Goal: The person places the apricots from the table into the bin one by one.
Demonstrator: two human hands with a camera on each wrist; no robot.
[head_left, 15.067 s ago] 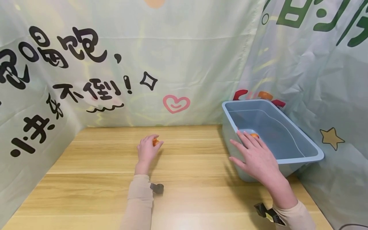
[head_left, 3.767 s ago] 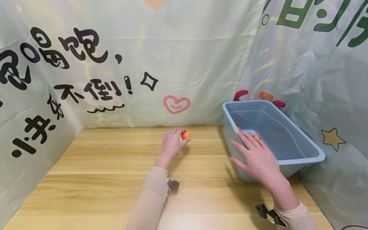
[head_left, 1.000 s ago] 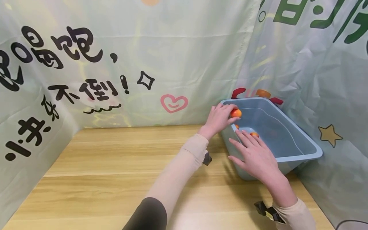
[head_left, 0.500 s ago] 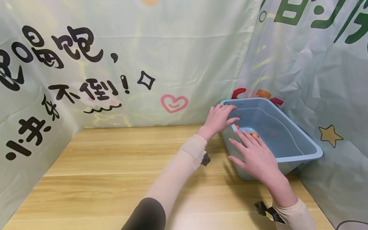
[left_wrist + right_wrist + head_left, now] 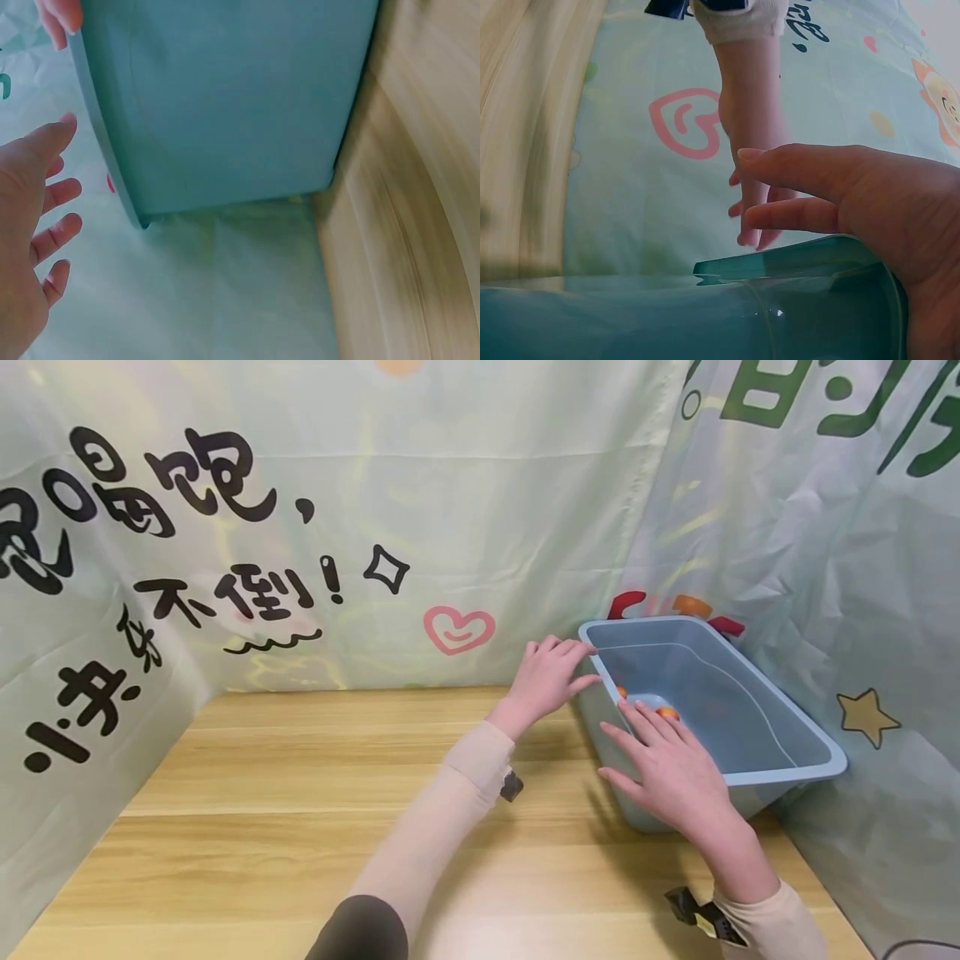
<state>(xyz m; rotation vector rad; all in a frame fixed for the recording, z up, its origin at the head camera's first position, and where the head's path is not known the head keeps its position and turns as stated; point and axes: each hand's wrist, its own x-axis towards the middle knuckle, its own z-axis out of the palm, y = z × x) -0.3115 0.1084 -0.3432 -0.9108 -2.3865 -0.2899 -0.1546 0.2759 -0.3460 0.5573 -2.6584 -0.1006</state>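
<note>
My left hand point(image 5: 546, 675) is just outside the left rim of a blue plastic bin point(image 5: 787, 774), its fingers spread and nothing between them. In the left wrist view the same hand point(image 5: 19, 225) shows loosely bent, empty fingers beside the bin's side wall point(image 5: 240, 105). My right hand point(image 5: 675, 772) lies over the bin's near left corner with fingers extended. Inside the bin, one small orange-red ball point(image 5: 667, 713) shows on the floor past my right fingertips. Another orange ball point(image 5: 622, 692) peeks out by the left wall, mostly hidden by the rim.
The wooden table point(image 5: 300, 793) spreads to the left of the bin. Printed cloth point(image 5: 517, 527) hangs behind and along both sides, close to the bin's far end and right side. A dark cable point(image 5: 922, 943) curves at the lower right.
About a second ago my left hand held an orange-red ball at the bin's left rim. It let the ball go and has drawn back leftward, empty. My right hand stays in place.
</note>
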